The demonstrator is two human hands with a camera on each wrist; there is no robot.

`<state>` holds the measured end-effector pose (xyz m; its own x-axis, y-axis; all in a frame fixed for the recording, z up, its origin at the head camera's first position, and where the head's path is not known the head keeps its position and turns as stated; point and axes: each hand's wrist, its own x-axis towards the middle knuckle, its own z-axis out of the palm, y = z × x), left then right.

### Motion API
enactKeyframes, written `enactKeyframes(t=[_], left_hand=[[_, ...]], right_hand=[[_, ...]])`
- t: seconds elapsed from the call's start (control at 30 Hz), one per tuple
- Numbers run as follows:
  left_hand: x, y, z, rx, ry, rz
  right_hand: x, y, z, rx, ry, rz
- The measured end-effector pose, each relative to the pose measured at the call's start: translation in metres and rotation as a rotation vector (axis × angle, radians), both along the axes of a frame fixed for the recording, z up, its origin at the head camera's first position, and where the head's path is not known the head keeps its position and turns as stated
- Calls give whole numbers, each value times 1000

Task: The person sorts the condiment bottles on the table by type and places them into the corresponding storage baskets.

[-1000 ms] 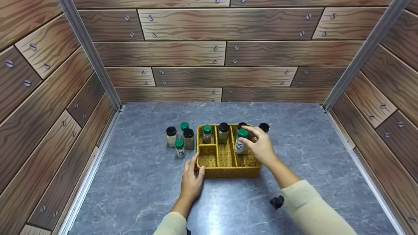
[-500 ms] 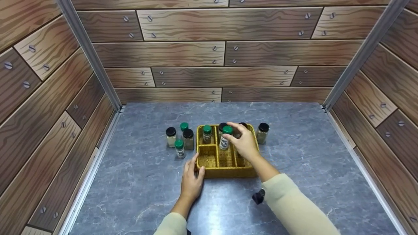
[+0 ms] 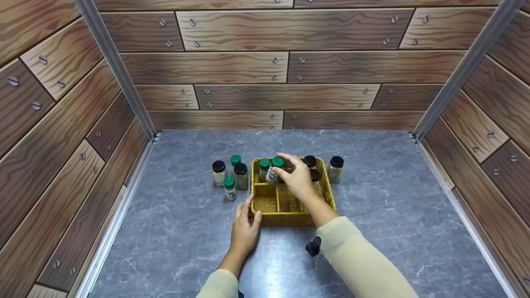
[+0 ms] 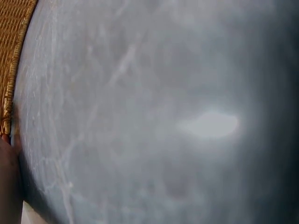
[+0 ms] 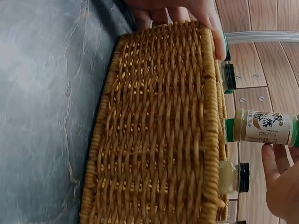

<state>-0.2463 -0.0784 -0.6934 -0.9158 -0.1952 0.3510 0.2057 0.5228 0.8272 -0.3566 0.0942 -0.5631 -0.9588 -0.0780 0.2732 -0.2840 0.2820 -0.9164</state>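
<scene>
My right hand (image 3: 297, 179) pinches a small green-capped spice jar (image 3: 272, 174) between thumb and fingers, over the back-left part of a woven basket (image 3: 285, 218). In the right wrist view the held spice jar (image 5: 266, 126) shows a white printed label. Another green-capped jar (image 3: 263, 166) stands in the back-left compartment, right beside the held one. My left hand (image 3: 244, 227) holds the basket's front-left corner, fingers along the left side and thumb at the front rim. Two black-capped jars (image 3: 309, 161) show in the right compartment. My right hand covers the back of the middle compartment.
Left of the basket stand several jars, among them a black-capped jar (image 3: 219, 174) and a small green-capped jar (image 3: 230, 189). A black-capped jar (image 3: 335, 169) stands to the right. Wood-patterned walls (image 3: 285, 68) enclose the grey marbled table (image 3: 174, 231).
My right hand has carried the green-capped spice jar leftward, from over the right compartment to the back-left one. My left hand has kept its place at the basket corner.
</scene>
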Motion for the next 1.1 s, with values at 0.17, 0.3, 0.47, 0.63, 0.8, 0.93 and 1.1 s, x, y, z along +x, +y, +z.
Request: enactKeyframes(t=[0.17, 0.3, 0.47, 0.63, 0.8, 0.93, 1.1], left_hand=[[-1, 0, 1, 0, 16, -5], [0, -1, 1, 2, 7, -11], [1, 0, 0, 2, 7, -15], [1, 0, -1, -5, 4, -13], [1, 0, 0, -6, -11, -13], [1, 0, 1, 2, -13, -14], [0, -2, 0, 0, -4, -9]], right_hand=[[-6, -7, -4, -14, 6, -15], [-9, -12, -10, 38, -35, -30], [-11, -14, -15, 130, -57, -19], [-14, -11, -19, 183, -75, 30], [-17, -10, -26, 214, -96, 54], [-19, -12, -31, 191, -119, 73], [-19, -15, -33, 210, -142, 81]])
